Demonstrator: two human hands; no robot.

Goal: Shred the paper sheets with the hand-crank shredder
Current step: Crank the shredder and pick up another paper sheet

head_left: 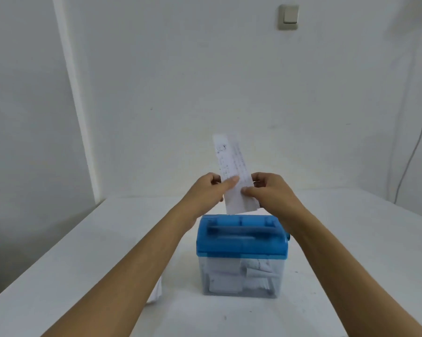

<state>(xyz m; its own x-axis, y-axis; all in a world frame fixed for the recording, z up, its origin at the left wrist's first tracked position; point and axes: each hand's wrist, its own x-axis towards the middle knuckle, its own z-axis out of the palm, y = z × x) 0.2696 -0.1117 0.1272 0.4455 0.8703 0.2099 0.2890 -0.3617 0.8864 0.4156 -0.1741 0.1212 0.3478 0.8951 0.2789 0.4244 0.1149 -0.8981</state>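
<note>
A: Progress, quick?

B: Partway, I'd say. The clear bin under the shredder already holds cut paper, so some sheets look done. One sheet is up in the air, not yet in the slot.

A: Hands?

B: Both are on that sheet. The left hand pinches its left edge with the thumb across the front. The right hand pinches the right edge low down, thumb in front too. Neither is on the crank.

A: Where's the sheet relative to the shredder?

B: At 12 o'clock from the lid, upright, tilted a bit left at the top. The bottom edge is just above the back of the lid; can't tell if it touches.

A: What's left?

B: Feed it in, then free a hand for the crank; only a blue nub shows at 3 o'clock on the lid. More sheets sit at 9 o'clock from the bin, half hidden under the left forearm. Count unknown.

A: Room to move?

B: The table has open surface at 3 and 6 o'clock of the shredder. The wall stands behind at 12, and the table's left edge falls away at 9, well apart from the bin. A cable hangs far off at 2 o'clock, clear of the work.
</note>
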